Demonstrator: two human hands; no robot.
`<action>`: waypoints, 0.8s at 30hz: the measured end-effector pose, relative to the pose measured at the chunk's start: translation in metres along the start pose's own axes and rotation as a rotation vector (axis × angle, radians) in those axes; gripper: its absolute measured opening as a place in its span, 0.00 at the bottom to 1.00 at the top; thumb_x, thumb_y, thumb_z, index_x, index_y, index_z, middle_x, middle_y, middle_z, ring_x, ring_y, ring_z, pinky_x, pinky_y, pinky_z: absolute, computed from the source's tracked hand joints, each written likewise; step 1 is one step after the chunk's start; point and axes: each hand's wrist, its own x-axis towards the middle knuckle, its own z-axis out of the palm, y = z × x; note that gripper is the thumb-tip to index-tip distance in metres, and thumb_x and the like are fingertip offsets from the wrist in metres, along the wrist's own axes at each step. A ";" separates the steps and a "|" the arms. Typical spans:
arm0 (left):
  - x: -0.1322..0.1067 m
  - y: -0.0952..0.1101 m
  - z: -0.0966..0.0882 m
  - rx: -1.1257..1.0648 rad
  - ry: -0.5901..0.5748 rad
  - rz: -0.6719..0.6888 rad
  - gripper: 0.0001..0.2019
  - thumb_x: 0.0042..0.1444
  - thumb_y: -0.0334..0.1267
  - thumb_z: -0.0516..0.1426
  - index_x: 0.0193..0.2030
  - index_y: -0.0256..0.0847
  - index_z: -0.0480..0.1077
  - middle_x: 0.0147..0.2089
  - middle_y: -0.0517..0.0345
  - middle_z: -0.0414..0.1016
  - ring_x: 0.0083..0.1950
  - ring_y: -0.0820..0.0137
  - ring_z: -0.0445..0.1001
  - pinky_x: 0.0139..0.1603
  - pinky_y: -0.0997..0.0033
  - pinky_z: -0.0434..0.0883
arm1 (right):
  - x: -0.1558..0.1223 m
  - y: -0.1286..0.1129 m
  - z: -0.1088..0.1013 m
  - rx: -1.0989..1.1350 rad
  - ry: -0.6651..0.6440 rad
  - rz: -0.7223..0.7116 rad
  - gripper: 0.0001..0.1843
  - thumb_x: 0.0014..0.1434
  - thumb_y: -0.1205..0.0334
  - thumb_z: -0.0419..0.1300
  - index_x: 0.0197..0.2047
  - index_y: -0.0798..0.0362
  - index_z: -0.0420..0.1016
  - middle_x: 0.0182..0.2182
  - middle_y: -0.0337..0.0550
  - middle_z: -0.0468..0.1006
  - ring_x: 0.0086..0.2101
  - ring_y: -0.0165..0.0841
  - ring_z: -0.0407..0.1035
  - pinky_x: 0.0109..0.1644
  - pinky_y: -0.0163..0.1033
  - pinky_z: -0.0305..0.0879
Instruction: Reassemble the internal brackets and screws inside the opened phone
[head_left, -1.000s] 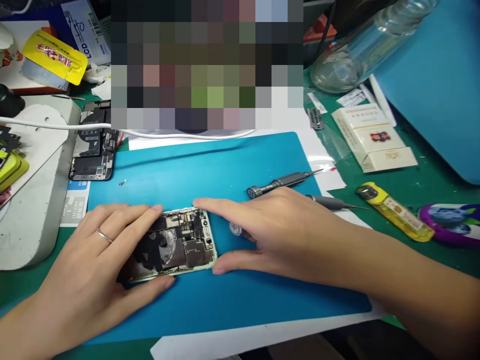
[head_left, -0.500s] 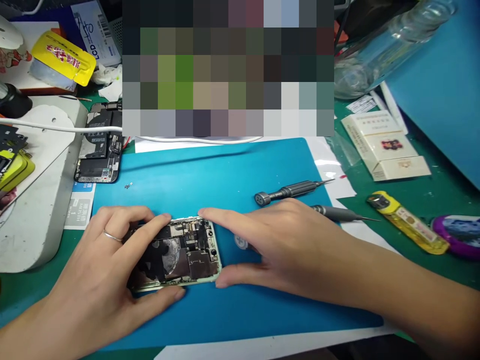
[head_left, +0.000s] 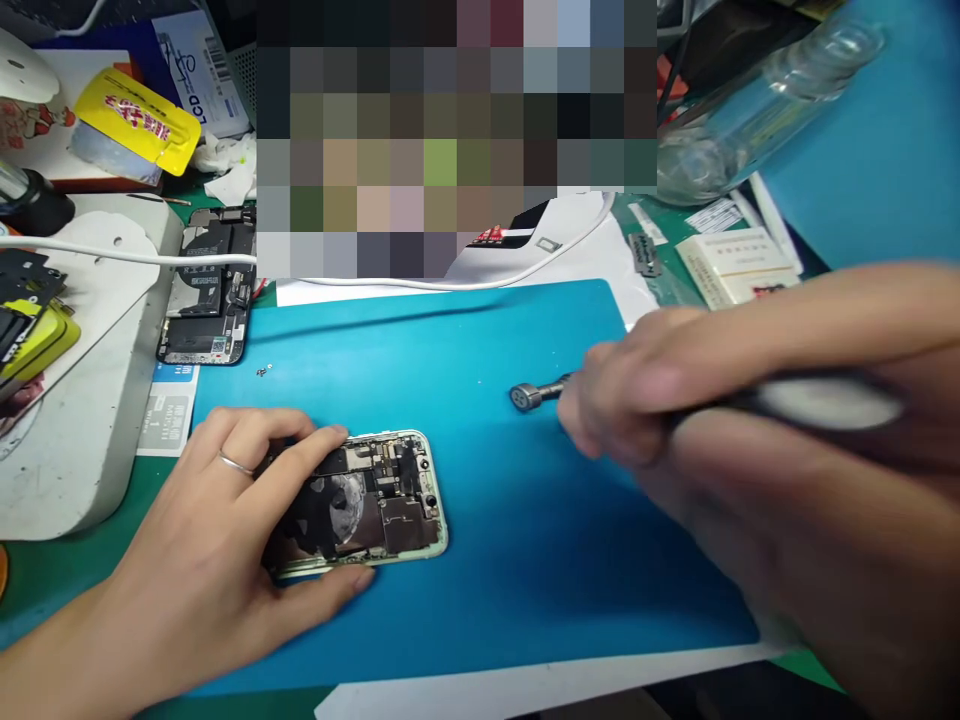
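Note:
An opened phone (head_left: pixel 375 500) with its insides showing lies flat on the blue mat (head_left: pixel 450 340). My left hand (head_left: pixel 202 560), a ring on one finger, grips the phone's left end with thumb below and fingers above. My right hand (head_left: pixel 637 390) is raised to the right of the phone and blurred by motion. Its fingers are closed round a dark, slim screwdriver with a pale end (head_left: pixel 795 400). A second screwdriver (head_left: pixel 529 396) lies on the mat just behind the right fingertips.
Another opened phone (head_left: pixel 210 290) lies at the mat's back left, with tiny screws (head_left: pixel 262 371) near it. A white cable (head_left: pixel 150 258) crosses a grey pad (head_left: pixel 82 400). A cigarette pack (head_left: pixel 739 265) and a glass bottle (head_left: pixel 750 110) sit back right.
My right hand has left the phone's right end, lifted off to the right and closed on a screwdriver. The left hand stays on the phone.

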 end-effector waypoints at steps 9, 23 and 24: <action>0.000 0.000 0.000 0.028 0.001 0.012 0.29 0.63 0.51 0.61 0.68 0.46 0.61 0.58 0.47 0.67 0.55 0.52 0.67 0.53 0.51 0.68 | 0.009 0.006 0.023 0.489 0.065 -0.030 0.10 0.62 0.73 0.50 0.38 0.45 0.59 0.28 0.37 0.69 0.28 0.34 0.69 0.33 0.42 0.71; 0.002 0.000 0.000 0.050 0.027 0.039 0.28 0.64 0.50 0.60 0.67 0.40 0.63 0.56 0.45 0.67 0.53 0.53 0.67 0.52 0.52 0.68 | 0.010 0.012 -0.003 -0.311 -0.079 -0.222 0.18 0.70 0.63 0.58 0.61 0.52 0.69 0.47 0.44 0.83 0.32 0.28 0.77 0.32 0.32 0.74; 0.002 -0.001 0.001 0.050 0.033 0.043 0.29 0.64 0.50 0.60 0.67 0.40 0.63 0.56 0.45 0.67 0.53 0.53 0.68 0.52 0.52 0.68 | 0.009 0.013 -0.002 -0.266 -0.103 -0.199 0.18 0.69 0.64 0.58 0.61 0.51 0.68 0.48 0.44 0.82 0.32 0.28 0.77 0.31 0.32 0.74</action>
